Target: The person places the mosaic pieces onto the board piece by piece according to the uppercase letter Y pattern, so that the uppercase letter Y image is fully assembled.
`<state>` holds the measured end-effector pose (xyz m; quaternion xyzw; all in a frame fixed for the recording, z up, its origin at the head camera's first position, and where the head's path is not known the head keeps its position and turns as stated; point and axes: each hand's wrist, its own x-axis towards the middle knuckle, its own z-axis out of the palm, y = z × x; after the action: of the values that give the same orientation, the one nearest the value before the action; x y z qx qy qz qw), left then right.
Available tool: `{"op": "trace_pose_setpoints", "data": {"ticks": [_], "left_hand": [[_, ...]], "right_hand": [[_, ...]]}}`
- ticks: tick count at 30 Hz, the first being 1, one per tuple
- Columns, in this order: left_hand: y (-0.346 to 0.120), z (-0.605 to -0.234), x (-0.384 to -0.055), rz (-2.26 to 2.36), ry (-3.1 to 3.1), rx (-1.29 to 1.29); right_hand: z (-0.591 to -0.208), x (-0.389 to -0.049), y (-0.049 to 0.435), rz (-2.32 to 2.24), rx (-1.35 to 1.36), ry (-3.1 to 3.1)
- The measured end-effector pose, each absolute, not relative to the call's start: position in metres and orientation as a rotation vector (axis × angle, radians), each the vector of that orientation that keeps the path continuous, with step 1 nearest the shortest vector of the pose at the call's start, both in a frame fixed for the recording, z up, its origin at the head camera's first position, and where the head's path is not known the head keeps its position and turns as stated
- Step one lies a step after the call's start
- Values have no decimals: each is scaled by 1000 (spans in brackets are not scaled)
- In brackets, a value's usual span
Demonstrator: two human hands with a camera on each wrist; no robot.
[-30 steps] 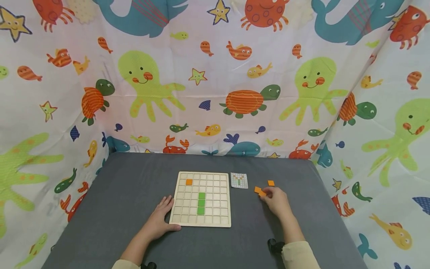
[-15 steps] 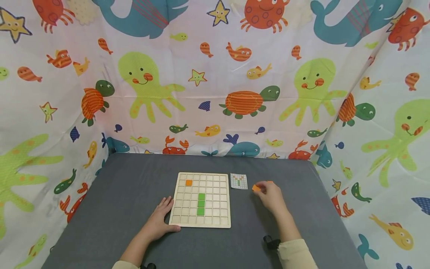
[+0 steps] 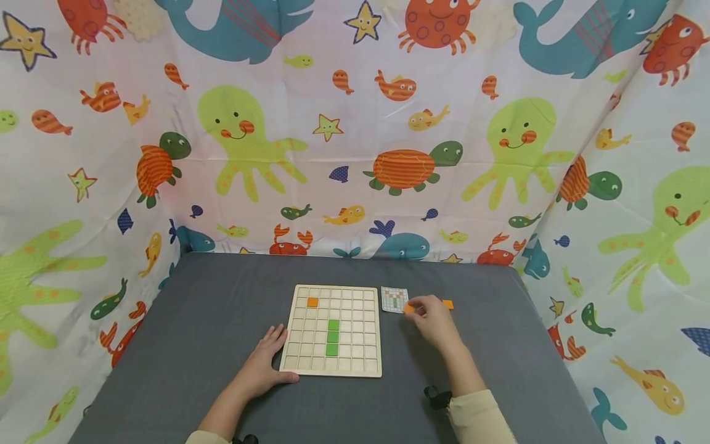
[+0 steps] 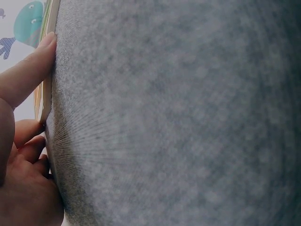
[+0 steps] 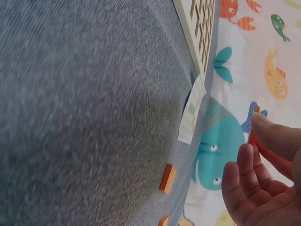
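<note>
A square wooden grid board (image 3: 360, 365) lies on the table, with one orange tile (image 3: 313, 302) in its upper left and a column of green tiles (image 3: 332, 337) near its middle. My left hand (image 3: 264, 364) rests at the board's lower left corner, thumb along the front edge and fingers at the left side. Between thumb and fingertips, my right hand (image 3: 435, 320) pinches an orange tile (image 5: 253, 129), held above the table just right of a small patterned card (image 3: 394, 299). Loose orange tiles (image 5: 167, 179) lie on the cloth; in the head view, one tile (image 3: 448, 304) shows behind the hand.
A grey cloth (image 3: 222, 296) covers the table. Behind and at both sides hangs a white curtain (image 3: 333, 160) printed with sea animals. A black strap piece (image 3: 438, 398) sits at the right wrist.
My right hand has picked up an orange tile from the loose ones and moved left with it toward the card. The left hand and the board stay where they were.
</note>
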<state>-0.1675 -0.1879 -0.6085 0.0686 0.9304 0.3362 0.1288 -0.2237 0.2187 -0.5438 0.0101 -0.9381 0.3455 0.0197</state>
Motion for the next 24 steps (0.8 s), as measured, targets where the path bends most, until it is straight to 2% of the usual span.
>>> {"op": "trace_pose_setpoints", "data": {"ticks": [24], "left_hand": [[-188,-609,-167,992,2710,212]], "right_hand": [[-538,-227,173,1069,234,-2864]]}}
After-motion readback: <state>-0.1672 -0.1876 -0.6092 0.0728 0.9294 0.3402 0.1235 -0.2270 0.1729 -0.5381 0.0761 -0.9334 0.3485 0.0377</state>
